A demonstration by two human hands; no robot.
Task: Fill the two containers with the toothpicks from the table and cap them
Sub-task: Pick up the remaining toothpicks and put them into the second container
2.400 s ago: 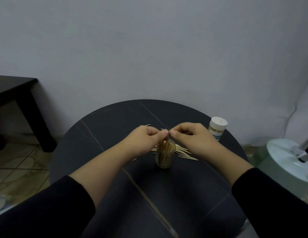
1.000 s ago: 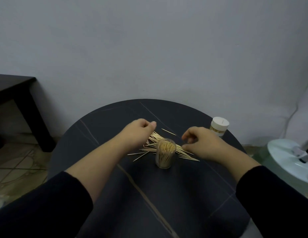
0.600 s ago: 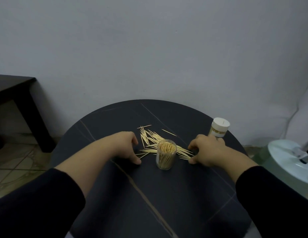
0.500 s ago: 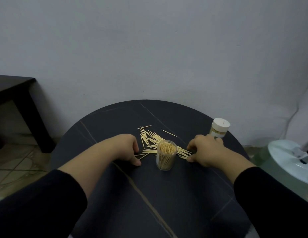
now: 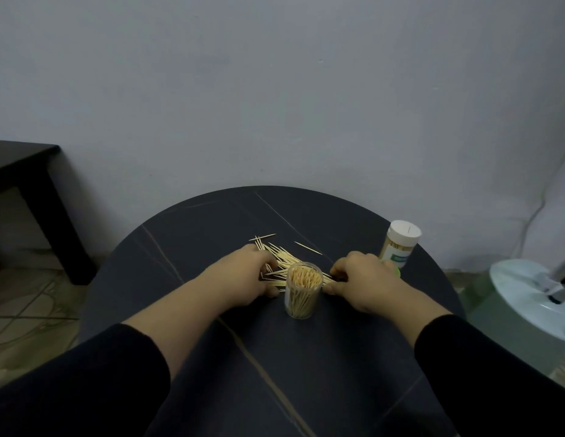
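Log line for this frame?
left hand, right hand: on loose toothpicks | open jar: nearly full | capped jar: behind right hand

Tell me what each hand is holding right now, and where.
Cannot be told. The left hand and right hand curl over the loose toothpicks beside the open container; any pinch is hidden underneath.

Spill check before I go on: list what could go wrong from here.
The left hand and right hand work close beside the uncapped clear plastic container packed with toothpicks; a bump could tip it. The white-capped toothpick container stands near the edge of the round dark table, close to the right hand; a nudge could send it off.
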